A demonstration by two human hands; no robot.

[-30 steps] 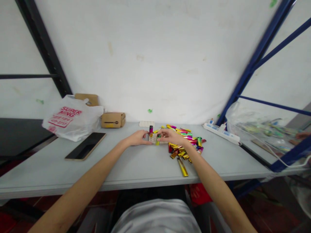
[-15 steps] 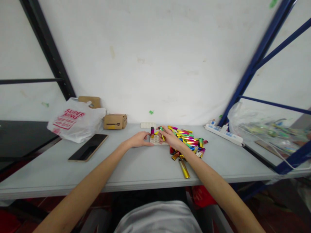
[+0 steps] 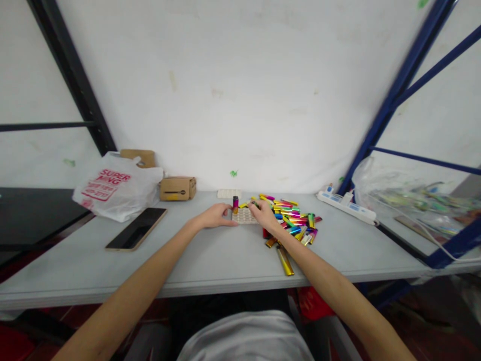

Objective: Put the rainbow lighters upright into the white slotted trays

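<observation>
One lighter [image 3: 235,204] dark end up, axis vertical, half-open left hand [image 3: 215,216] gripping one pale tray [image 3: 244,216], right hand [image 3: 265,215] pinching another lighter [image 3: 256,204]

pale gridded tray [image 3: 244,216]: flat | purple-gold lighter [image 3: 235,204]: upright, far-left corner | held lighter [image 3: 256,204]: mostly hidden | shiny lighters [image 3: 296,215]: heaped, right
</observation>
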